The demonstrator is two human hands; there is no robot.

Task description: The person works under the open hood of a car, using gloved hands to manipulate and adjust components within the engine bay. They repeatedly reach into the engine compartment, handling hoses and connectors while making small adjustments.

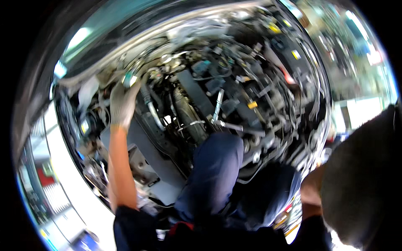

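White-gloved left hand [122, 102] grips engine bay [217, 96] edge | hoses crowd close

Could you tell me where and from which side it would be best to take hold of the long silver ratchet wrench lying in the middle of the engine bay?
Probably by the bare upper handle of the ratchet wrench, coming from above. It stands nearly upright, its lower end buried among hoses and a blue sleeve, while the top stands free. The gloved left hand is off to its left, up at the bay's edge.
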